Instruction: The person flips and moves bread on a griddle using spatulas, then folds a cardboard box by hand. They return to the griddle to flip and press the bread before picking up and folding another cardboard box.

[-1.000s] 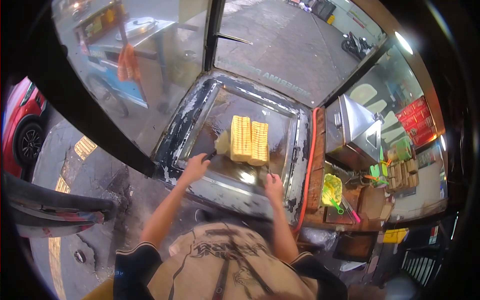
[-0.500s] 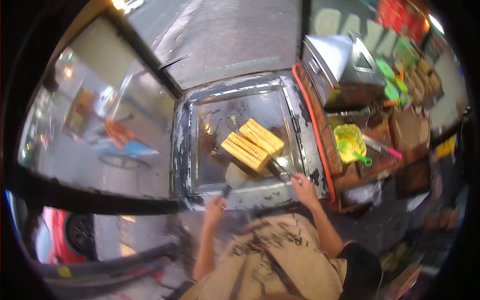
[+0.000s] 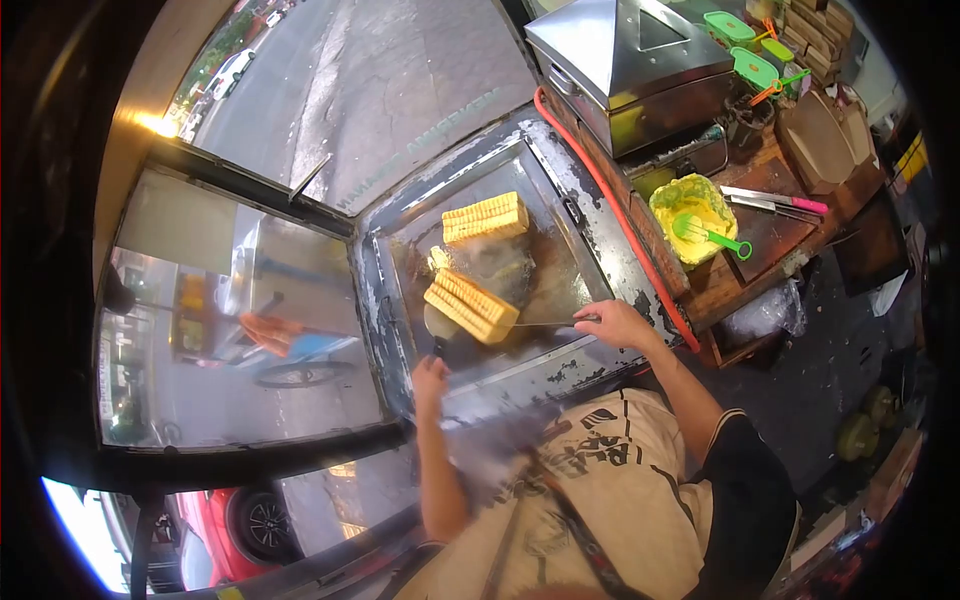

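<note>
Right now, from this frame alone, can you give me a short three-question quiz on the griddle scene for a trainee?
1. True or false: the near block and the far block lie apart on the griddle.
2. What lies in the yellow bowl? A) green brush B) egg C) tongs
3. Fill in: the flat blade in the right hand points at the ___ block.
Key: 1 true; 2 A; 3 near.
</note>
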### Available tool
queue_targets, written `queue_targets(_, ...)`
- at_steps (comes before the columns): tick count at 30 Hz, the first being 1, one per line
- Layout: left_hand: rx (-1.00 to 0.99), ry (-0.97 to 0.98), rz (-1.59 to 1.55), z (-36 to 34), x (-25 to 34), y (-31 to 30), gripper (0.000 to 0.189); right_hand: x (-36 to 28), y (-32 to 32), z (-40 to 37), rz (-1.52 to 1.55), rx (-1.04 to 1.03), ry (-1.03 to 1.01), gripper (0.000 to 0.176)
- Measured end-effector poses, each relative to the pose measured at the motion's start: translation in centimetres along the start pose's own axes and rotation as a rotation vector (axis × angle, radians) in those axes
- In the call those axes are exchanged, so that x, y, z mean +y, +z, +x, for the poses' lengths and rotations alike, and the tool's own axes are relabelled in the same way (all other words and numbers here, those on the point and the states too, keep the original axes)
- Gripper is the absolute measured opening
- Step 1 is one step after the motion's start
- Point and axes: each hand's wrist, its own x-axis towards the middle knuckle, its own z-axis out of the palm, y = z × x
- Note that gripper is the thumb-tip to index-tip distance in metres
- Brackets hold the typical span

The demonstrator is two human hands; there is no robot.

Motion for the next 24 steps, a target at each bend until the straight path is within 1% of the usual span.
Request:
queue_targets(1, 0.007, 0.029, 0.1, 0.6, 0.8, -0.7, 0.038, 0.0, 0.0, -0.1, -0.041, 0.046, -0.016, 0.033)
queue_targets(5, -0.146, 0.073, 0.183, 2.9, 2.9, -2.6, 0.033, 0.5, 0.5, 1.9, -0.151, 0.152, -0.036, 0.034)
queue_targets(7, -0.172, 0.046, 0.218, 3.4, 3.3, -2.7, 0.032, 0.7, 1.6, 4.4, -0.175, 0.117, -0.063, 0.034)
queue_targets(8, -0.188, 0.034, 0.236, 3.7, 3.5, -2.7, 0.032, 0.7, 2.7, 5.7, -0.188, 0.104, -0.075, 0.035)
queue_targets(10, -0.214, 0.01, 0.243, 3.7, 4.0, -2.9, 0.031, 1.4, 7.0, 9.2, -0.147, 0.1, -0.215, 0.035)
queue_targets(11, -0.226, -0.003, 0.247, 3.6, 4.1, -3.0, 0.03, 0.1, 8.4, 9.7, -0.19, 0.104, -0.244, 0.036)
queue_targets(12, -0.182, 0.047, 0.318, 3.6, 4.2, -3.2, 0.03, -1.4, 9.6, 10.2, -0.231, 0.107, -0.274, 0.037)
queue_targets(14, -0.081, 0.138, 0.46, 3.7, 4.1, -4.4, 0.03, -5.0, 9.6, 9.7, -0.337, 0.085, -0.291, 0.036)
queue_targets(15, -0.042, 0.158, 0.56, 3.6, 4.1, -5.1, 0.031, -6.5, 9.1, 8.7, -0.392, 0.063, -0.301, 0.035)
queue_targets(17, 0.037, 0.193, 0.747, 3.7, 3.9, -6.7, 0.032, -8.3, 6.6, 7.2, -0.231, 0.142, -0.374, 0.032)
queue_targets(18, 0.043, 0.2, 0.737, 4.2, 3.0, -7.7, 0.033, -9.0, 5.2, 6.9, -0.151, 0.178, -0.408, 0.031)
queue_targets(20, 0.056, 0.222, 0.72, 5.8, 0.8, -9.7, 0.033, -9.3, 2.6, 8.2, -0.163, 0.183, -0.362, 0.032)
queue_targets(21, 0.057, 0.161, 0.703, 3.3, 3.3, -8.6, 0.033, -9.4, 1.5, 9.2, -0.166, 0.204, -0.319, 0.033)
queue_targets(23, 0.103, 0.176, 0.589, 2.3, 3.7, -9.1, 0.032, -9.2, -1.1, 11.4, -0.08, 0.267, -0.213, 0.036)
queue_targets(24, 0.12, 0.188, 0.533, 2.0, 4.0, -9.1, 0.032, -8.7, -1.8, 13.1, -0.079, 0.335, -0.169, 0.036)
